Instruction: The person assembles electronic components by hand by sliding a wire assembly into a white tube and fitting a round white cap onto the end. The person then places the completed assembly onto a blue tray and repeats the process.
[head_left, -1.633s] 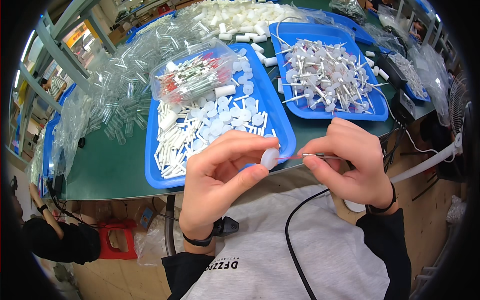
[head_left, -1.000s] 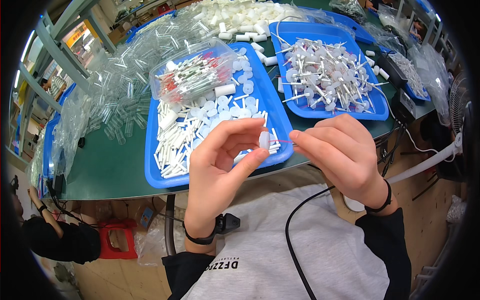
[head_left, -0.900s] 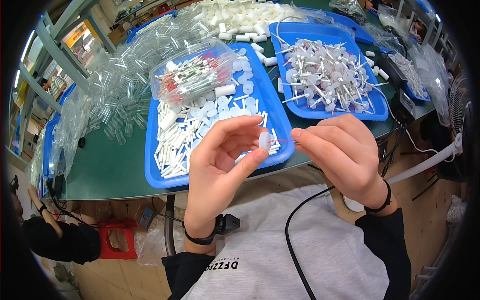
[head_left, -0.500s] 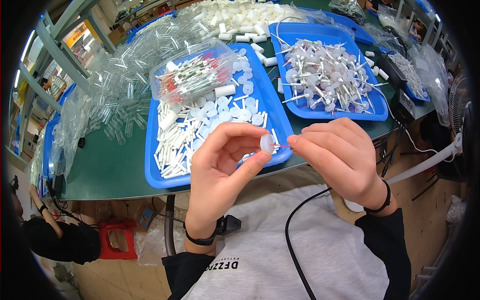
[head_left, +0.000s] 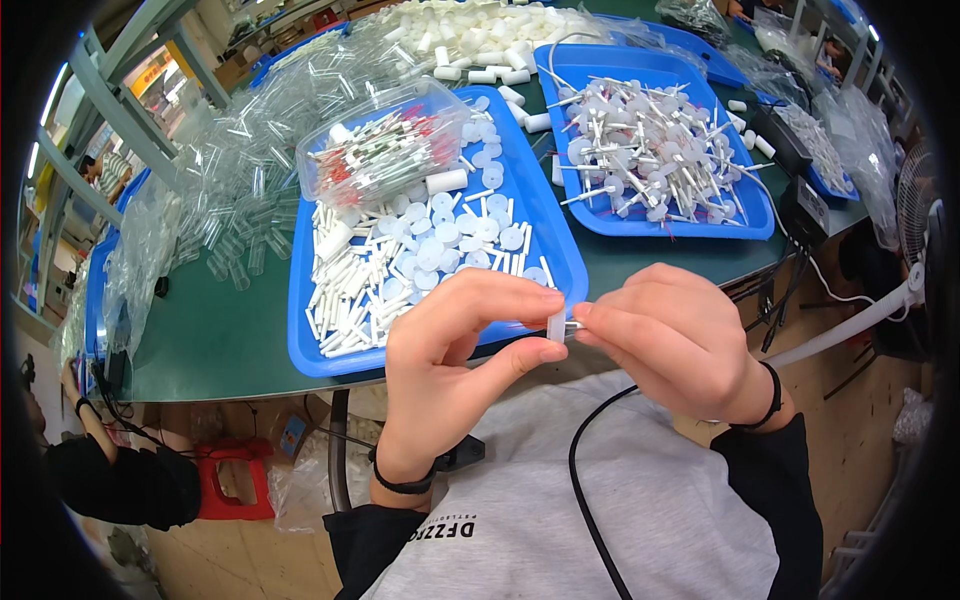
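Observation:
Between thumb and forefinger my left hand [head_left: 445, 355] pinches a frosted white plastic disc [head_left: 556, 326], seen nearly edge-on. My right hand [head_left: 675, 340] is closed in a pinch on a thin stick [head_left: 573, 325], only its short pale end showing beside the disc's face. Whether that end has entered the disc I cannot tell. Both hands are in front of the near edge of a blue tray [head_left: 300, 340] of loose discs [head_left: 447, 233] and short white tubes [head_left: 345, 310]. A clear plastic box [head_left: 312, 185] of red and green-white wired pieces rests in that tray.
To the right, a second blue tray [head_left: 765, 215] holds a pile of disc-and-stick pieces [head_left: 660, 150]. Clear tubes [head_left: 240, 190] cover the green table [head_left: 200, 340] on the left; white cylinders [head_left: 470, 45] heap at the back. A black cable [head_left: 580, 480] crosses my shirt. A fan [head_left: 915, 200] stands right.
Both hands have moved slightly down, the left also rightward, bringing disc and fingertips closer together. The disc has turned edge-on, and the red wire seen between the hands no longer shows.

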